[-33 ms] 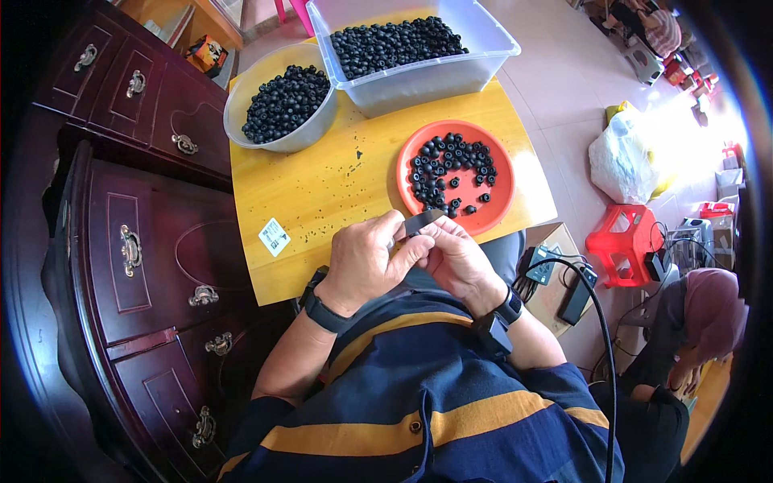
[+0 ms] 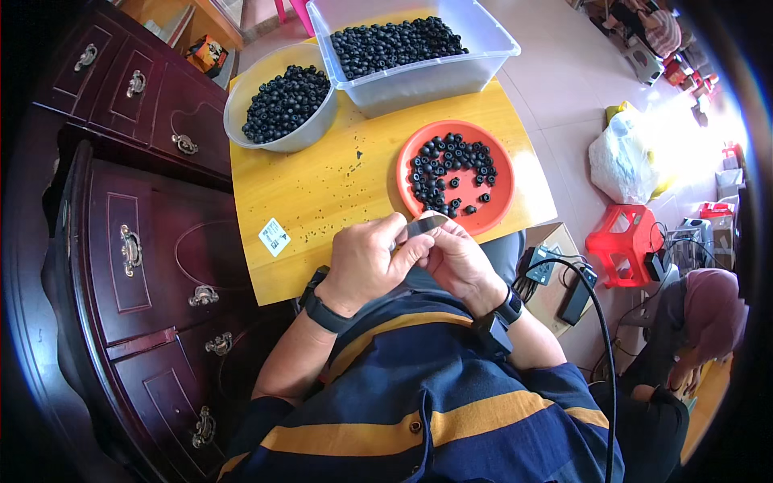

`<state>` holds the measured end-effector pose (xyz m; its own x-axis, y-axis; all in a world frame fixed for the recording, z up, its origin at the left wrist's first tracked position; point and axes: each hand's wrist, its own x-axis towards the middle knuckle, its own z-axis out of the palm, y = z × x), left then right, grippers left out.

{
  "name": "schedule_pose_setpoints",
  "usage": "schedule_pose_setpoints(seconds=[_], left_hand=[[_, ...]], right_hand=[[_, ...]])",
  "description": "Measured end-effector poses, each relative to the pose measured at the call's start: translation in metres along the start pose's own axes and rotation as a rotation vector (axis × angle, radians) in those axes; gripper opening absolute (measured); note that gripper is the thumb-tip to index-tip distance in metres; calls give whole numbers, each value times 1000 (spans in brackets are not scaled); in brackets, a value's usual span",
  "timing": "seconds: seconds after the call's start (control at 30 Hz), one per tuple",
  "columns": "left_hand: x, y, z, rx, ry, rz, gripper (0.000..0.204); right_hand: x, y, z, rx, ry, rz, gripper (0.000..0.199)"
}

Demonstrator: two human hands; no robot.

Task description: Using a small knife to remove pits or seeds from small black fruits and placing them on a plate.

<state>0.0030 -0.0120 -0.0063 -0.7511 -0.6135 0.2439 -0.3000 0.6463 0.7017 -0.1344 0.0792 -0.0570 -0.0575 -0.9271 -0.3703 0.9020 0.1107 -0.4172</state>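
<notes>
My left hand (image 2: 366, 258) and my right hand (image 2: 460, 262) meet over my lap at the table's near edge, fingertips touching or nearly so. Between them a thin, flat dark strip (image 2: 427, 225), blade-like, lies across the fingers of the right hand, which pinches it. Thumb and fingers of the left hand are closed at the strip's left end; whatever they grip is hidden. Just beyond, an orange-red round plate (image 2: 506, 205) carries several small black ring-like pieces (image 2: 455, 183) with holes in them.
On the yellow table (image 2: 322, 193) stand a round translucent tub (image 2: 302, 138) and a large clear bin (image 2: 394, 95), both holding black pieces. Dark crumbs and a white label (image 2: 274, 237) lie there too. Drawers (image 2: 161, 249) flank the left; a red stool (image 2: 620, 241) and another person (image 2: 713, 314) are rightward.
The dark strip has tilted and shifted slightly to the right in my fingers. Both hands stay in nearly the same place.
</notes>
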Motion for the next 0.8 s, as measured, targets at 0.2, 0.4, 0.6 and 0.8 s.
schedule_pose_setpoints(seconds=[0.2, 0.4, 0.6, 0.8], left_hand=[[-1, -1, 4, 15, 19, -6, 34], [0, 4, -2, -108, 43, -35, 23], [26, -14, -42, -59, 85, -149, 15], [44, -68, -97, -80, 542, -153, 35]], right_hand=[[1, -5, 2, -39, 15, -17, 10], [-4, -8, 11, -126, 11, -35, 10], [-14, -33, 24, -337, -80, 53, 11], [-78, -84, 100, -759, -487, -539, 8]])
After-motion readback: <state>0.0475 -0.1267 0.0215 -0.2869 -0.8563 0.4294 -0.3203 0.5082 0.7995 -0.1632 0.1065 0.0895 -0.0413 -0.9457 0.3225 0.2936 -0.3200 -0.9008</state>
